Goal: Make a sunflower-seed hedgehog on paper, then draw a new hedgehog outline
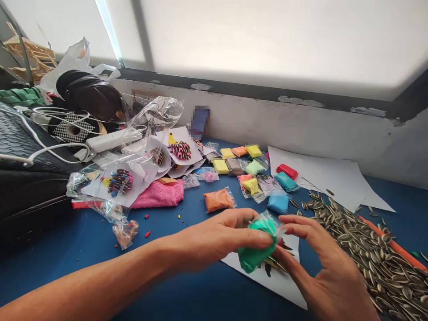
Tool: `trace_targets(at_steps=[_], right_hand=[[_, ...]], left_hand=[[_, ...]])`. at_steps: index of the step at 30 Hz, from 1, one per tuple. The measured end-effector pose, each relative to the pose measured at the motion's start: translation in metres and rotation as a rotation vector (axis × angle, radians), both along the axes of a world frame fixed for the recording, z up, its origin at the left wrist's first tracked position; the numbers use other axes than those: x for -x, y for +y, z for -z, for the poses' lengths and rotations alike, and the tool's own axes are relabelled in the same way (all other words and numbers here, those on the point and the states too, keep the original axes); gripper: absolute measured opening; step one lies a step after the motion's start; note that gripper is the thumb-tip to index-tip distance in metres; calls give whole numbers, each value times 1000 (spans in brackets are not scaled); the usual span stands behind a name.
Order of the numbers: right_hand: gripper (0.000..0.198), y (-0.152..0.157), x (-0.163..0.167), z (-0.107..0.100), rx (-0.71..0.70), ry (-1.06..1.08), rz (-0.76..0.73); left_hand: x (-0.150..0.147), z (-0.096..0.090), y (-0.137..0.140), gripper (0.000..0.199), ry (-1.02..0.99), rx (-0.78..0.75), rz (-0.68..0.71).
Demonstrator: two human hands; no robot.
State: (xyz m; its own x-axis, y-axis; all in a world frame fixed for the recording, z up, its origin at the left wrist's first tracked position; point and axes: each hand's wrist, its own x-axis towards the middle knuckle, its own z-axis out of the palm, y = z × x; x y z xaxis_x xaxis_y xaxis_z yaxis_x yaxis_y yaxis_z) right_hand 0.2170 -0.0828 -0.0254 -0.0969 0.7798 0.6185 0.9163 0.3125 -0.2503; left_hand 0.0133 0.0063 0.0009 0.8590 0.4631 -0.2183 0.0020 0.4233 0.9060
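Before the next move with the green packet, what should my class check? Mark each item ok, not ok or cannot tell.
1. Green packet held by the left grip: ok.
2. Right grip beside the packet: ok, fingers at its clear edge.
3. Packet open: cannot tell.
4. Sheet below in full view: not ok, partly covered by hands and packet.
5. Seeds on the table: ok, heaped at the right.

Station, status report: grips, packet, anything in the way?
Left grip holding green packet; right grip at its plastic edge, pinch unclear. Packet partly hides white sheet. Seed pile beside right grip.
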Motion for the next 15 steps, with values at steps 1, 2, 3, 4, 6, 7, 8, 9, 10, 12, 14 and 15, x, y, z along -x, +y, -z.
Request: trace_targets(at_steps=[1, 2, 3, 4, 6, 7, 8, 9, 10, 12, 14, 15], right_hand=[[17, 0, -1, 0, -1, 14, 1], [15, 0, -2, 1, 1, 29, -2], [13, 0, -2, 1, 5, 39, -9], [11, -1, -2, 1, 9, 43, -20], [8, -2, -2, 2, 4, 41, -36], [8, -4, -1, 2, -2, 40, -37], [8, -5, -1, 2, -8, 42, -33], [9, -6, 0, 1, -11, 48, -29], [9, -6, 0, 1, -8, 58, -26], [8, -7, 1, 1, -2, 74, -24], [4, -6, 0, 1, 4, 77, -29], [3, -5, -1, 1, 8, 76, -32]], left_hand=[[0, 1, 1, 35, -2, 6, -19], [1, 1, 2, 36, 1, 8, -33], [2, 2, 3, 37, 11, 5, -38], [2, 2, 3, 38, 26, 0, -38], [3, 1, 3, 39, 57, -11, -40], [3, 1, 3, 39, 74, -18, -43], [3, 0, 2, 39, 92, -24, -49], [3, -1, 2, 38, 105, -31, -56], [3, -2, 1, 37, 112, -38, -60], [3, -2, 1, 36, 110, -38, -50], [2, -1, 1, 39, 95, -20, -39], [2, 0, 1, 42, 90, -10, -35]])
